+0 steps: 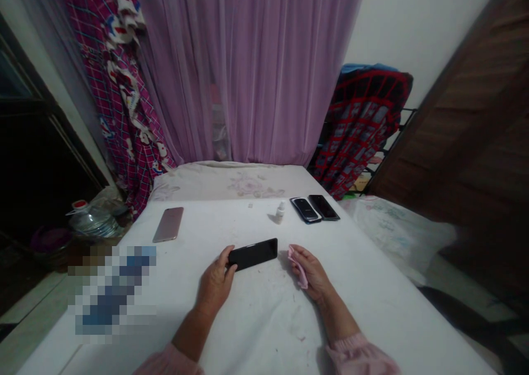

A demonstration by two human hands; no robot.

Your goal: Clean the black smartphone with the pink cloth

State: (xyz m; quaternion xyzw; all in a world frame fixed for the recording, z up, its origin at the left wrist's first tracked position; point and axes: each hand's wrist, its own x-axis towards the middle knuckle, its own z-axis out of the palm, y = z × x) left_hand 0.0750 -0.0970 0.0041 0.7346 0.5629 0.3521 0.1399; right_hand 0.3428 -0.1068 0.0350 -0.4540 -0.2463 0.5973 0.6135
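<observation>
Holding black phone (254,254) by its left end — left hand (217,280) pinches it, thumb on near edge, fingers behind; far end free. Right hand (311,270) grips pink cloth (301,269), just right of phone, not touching it. Phone sits mid worktop (256,320), bare white surface on the near side. Small bottle (280,213) stands beyond — dark phones (324,207) near right edge, rose-gold phone (168,224) near left edge.

Left hand (215,280) gripping black phone (253,255); right hand (311,270), pink cloth (301,273).
</observation>
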